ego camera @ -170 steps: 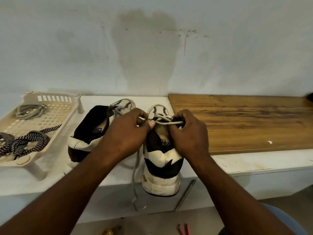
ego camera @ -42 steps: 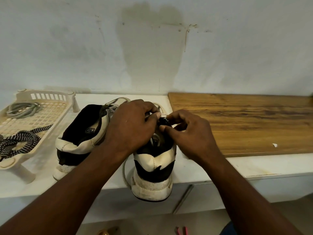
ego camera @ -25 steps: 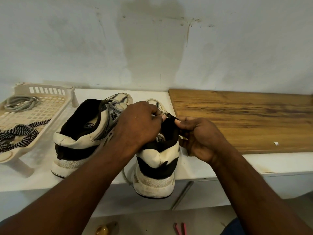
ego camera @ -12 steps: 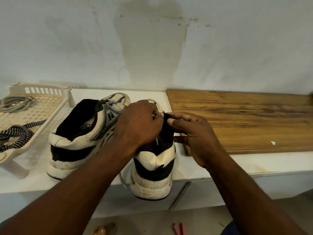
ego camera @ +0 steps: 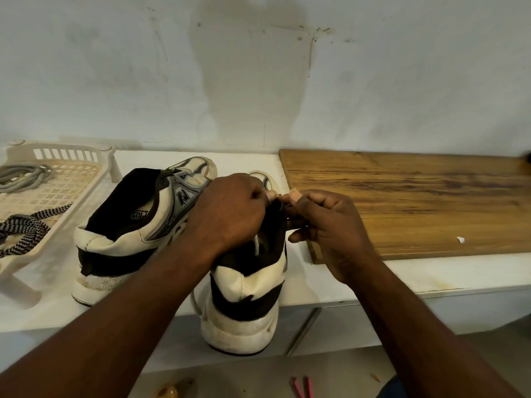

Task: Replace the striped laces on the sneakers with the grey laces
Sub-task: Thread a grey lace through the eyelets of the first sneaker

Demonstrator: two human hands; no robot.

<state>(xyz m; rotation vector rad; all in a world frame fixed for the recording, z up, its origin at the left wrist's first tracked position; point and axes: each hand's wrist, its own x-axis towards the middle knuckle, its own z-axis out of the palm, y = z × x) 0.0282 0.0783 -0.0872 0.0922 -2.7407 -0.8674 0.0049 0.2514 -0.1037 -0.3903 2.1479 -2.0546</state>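
Note:
Two white-and-black sneakers stand on the white shelf (ego camera: 330, 285). The left sneaker (ego camera: 129, 225) has no lace and leans to the right. The right sneaker (ego camera: 247, 297) points its heel at me and overhangs the shelf edge. My left hand (ego camera: 230, 208) and my right hand (ego camera: 321, 222) meet fingertip to fingertip over its black upper edge, both pinched shut there. A grey lace (ego camera: 194, 300) hangs down from under my left hand beside the heel. What lies between the fingertips is hidden.
A cream plastic tray (ego camera: 71, 191) at the left holds a coiled spare grey lace (ego camera: 26, 176) and the striped laces (ego camera: 20, 228). A wooden board (ego camera: 402, 202) with a white scrap (ego camera: 460, 239) lies at the right. Small pink items (ego camera: 301, 387) lie on the floor.
My right hand's thumb and forefinger have closed up against my left fingertips at the sneaker's top edge. The sneakers and tray have not moved.

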